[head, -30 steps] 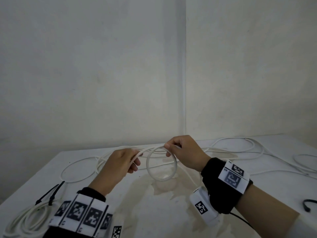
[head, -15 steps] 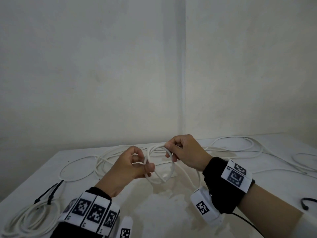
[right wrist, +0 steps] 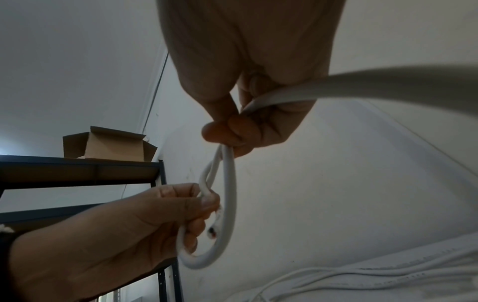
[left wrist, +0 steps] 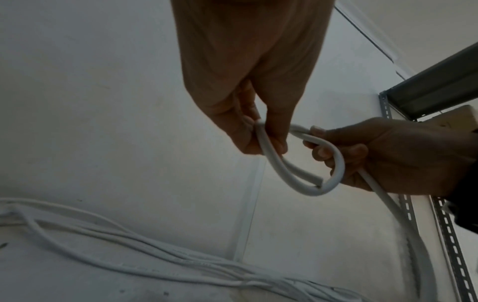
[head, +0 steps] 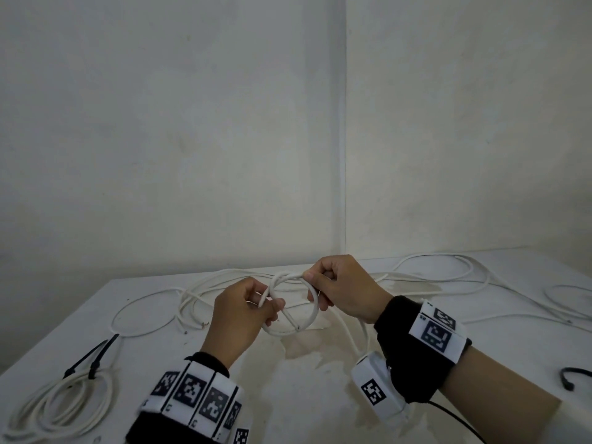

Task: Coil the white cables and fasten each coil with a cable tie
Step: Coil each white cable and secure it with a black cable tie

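Observation:
A small loop of white cable (head: pixel 312 318) hangs above the white table (head: pixel 288 395) between both hands. My left hand (head: pixel 243 310) pinches the loop's left side near the cut cable end (head: pixel 293 322), which lies across the loop. My right hand (head: pixel 339 288) pinches the crossing at the loop's top. In the left wrist view the loop (left wrist: pixel 308 189) hangs between my left hand (left wrist: pixel 261 141) and my right hand (left wrist: pixel 344 155). The right wrist view shows the loop (right wrist: pixel 227 220), my right hand (right wrist: pixel 232 132) above it and the left hand (right wrist: pixel 186 204) below; cable trails off right.
A finished white coil (head: pixel 61 402) bound with black cable ties (head: pixel 93 357) lies at front left. Loose white cables (head: pixel 448 277) sprawl across the table's back and right. Another black tie (head: pixel 573 376) lies at the right edge. Walls meet in a corner behind. A shelf (right wrist: pixel 77 169) carries a cardboard box (right wrist: pixel 108 145).
My left hand moved right to the loop and now pinches its left side. The cut end now lies across the loop, which hangs a little higher.

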`<state>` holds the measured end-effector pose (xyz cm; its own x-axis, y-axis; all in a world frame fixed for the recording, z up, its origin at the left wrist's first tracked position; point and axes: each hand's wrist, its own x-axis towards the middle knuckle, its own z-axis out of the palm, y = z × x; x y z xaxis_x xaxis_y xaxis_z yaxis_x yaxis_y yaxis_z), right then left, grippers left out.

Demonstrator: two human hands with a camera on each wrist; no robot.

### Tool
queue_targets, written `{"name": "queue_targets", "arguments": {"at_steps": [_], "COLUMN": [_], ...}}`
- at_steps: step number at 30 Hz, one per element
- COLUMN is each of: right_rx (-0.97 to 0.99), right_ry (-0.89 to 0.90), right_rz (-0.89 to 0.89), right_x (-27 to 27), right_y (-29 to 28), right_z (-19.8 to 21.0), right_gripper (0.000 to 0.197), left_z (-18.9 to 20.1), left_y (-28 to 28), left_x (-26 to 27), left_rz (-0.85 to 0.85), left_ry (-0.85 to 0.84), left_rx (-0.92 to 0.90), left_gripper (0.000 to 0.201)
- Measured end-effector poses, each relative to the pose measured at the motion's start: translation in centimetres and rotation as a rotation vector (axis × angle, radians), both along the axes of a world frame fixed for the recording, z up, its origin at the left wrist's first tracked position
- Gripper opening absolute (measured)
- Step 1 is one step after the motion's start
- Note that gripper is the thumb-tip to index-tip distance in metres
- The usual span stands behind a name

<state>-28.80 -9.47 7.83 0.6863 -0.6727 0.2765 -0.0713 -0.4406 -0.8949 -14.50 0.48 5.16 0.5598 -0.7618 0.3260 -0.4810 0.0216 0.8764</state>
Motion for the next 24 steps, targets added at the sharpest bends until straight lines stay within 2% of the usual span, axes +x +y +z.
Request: {"name": "queue_targets", "arguments": {"at_steps": [3,7,8,9,12,13,16,21,24], "right_rx": [-0.018,-0.013,-0.003,0.011,0.039,0.040,0.033,-0.023,-0.040], "right_ry": [0.033,0.026,0.014,0.000,-0.031,-0.038,-0.053,-0.067,-0.072], "right_rz": [-0.011,-0.032,-0.036,-0.037,-0.029,-0.031,-0.048,-0.095,-0.100], "right_x": [0.2,0.0,-0.2,-0.5,-1.1,-1.2,-1.8,-2.6,-2.9], "right_y": [0.2,-0.1,-0.2,-0.3,-0.5,-0.5,-0.8,-1.1,-1.2], "right_z": [-0.1,-0.1,-0.2,-0.2,-0.1,0.0,0.0,-0.8,-1.0], "right_gripper": [0.027,0.026,0.026,0.027,0.029,0.030,0.029,0.026,0.025], "left_z": [-0.4,-0.4,-0.3,0.0,0.9,1.1,1.5,2.0,2.4], "left_y": [-0.4,-0.4,-0.4,-0.4,-0.3,-0.2,-0.1,0.0,0.3], "left_x": [0.2,0.3,0.3,0.1,-1.1,-1.4,-1.8,-1.2,-1.0], "left_rz": [0.097,0.117,0.084,0.034,-0.168,-0.194,-0.235,-0.340,-0.388], "left_ry": [-0.134,-0.465,-0.452,-0.359,0.095,0.131,0.101,0.114,0.059], "left_rx": [-0.049,-0.026,-0.043,-0.045,-0.012,0.014,0.089,0.217,0.283], "left_gripper": [0.026,0.031,0.027,0.025,0.022,0.019,0.016,0.046,0.048]}}
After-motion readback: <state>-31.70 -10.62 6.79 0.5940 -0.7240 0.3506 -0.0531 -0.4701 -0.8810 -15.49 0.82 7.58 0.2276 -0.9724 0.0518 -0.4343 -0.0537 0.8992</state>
